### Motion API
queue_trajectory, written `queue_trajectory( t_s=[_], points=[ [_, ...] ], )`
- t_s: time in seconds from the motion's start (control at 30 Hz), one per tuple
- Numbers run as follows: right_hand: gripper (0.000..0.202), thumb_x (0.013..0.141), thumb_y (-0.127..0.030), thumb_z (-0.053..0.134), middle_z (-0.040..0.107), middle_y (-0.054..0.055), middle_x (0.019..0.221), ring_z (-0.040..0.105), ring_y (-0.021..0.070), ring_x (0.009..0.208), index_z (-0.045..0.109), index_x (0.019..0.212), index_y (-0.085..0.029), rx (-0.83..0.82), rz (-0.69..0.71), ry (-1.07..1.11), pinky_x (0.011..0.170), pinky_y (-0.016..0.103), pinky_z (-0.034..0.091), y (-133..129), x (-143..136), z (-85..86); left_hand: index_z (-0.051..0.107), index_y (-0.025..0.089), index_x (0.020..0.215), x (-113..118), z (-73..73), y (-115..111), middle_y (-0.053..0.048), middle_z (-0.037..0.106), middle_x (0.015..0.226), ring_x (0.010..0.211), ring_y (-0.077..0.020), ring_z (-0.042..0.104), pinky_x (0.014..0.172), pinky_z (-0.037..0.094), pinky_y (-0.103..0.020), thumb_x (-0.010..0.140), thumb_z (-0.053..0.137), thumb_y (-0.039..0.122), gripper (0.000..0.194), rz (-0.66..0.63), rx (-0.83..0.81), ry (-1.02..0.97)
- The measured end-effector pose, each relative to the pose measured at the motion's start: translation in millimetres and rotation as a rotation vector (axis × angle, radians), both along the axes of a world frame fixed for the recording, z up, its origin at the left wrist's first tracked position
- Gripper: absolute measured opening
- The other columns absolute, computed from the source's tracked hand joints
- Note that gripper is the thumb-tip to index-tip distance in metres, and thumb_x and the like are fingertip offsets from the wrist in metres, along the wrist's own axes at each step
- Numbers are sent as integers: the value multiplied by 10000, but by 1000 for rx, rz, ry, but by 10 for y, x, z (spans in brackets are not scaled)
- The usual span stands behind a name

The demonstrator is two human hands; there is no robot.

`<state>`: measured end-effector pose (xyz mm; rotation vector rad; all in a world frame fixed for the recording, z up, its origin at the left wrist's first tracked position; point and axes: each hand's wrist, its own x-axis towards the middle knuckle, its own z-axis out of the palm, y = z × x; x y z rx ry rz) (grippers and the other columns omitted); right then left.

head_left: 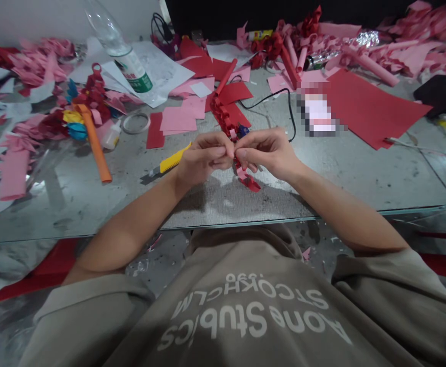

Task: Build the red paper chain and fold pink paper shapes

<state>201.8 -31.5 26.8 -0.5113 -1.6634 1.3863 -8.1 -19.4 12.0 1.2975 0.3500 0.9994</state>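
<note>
Because the two hands meet fingertip to fingertip, it seems that they work upon one very small place, where each can steady the other. The left hand [208, 154] has a narrow grip, thumb against forefinger; the right hand [265, 148] is pinched closed in the same manner. What lies between the fingertips I cannot tell, for the fingers hide it. A curled chain of red and pink paper links [250, 183] lies directly beneath and behind them, its near end hanging toward the person, probably so placed to remain within reach.

Just beside the left wrist lies a yellow-handled utility knife [171, 159], partly covered by the hand, so room on that side is narrow. Behind it are pink paper rectangles [179, 120]. Beyond the right hand, a thin black cable [292, 120] curves close, then comes a blurred white phone [319, 114] beside a large red paper sheet [377, 104]. Toward the straight front edge of the grey bench [215, 206], the forearms have the widest room.
</note>
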Motion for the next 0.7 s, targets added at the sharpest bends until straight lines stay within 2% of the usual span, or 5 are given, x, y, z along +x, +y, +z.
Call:
queue_trajectory(
  t_s=[0.2, 0.4, 0.7],
  points=[
    [208, 954, -342, 848, 715, -7, 630, 572, 69, 468, 796, 887, -151, 14, 11, 6, 449, 186, 468, 0, -16, -3, 747, 189, 736, 0, 3, -4, 40, 405, 510, 449, -69, 326, 470, 343, -251, 789, 907, 546, 395, -6, -11, 16],
    [246, 914, -373, 876, 699, -16, 630, 572, 70, 471, 769, 856, -159, 6, 4, 4, 439, 182, 451, 14, -21, 2, 791, 193, 761, -4, -14, 8, 22, 469, 532, 457, -73, 332, 481, 305, -258, 797, 899, 505, 332, -6, -15, 20],
    [250, 919, -384, 877, 710, -8, 648, 564, 75, 473, 777, 871, -160, 8, -19, -3, 443, 200, 460, 11, 1, 1, 751, 180, 739, 8, 11, 0, 29, 455, 540, 449, -71, 335, 480, 315, -267, 797, 903, 552, 405, 6, 5, 25]
  ],
)
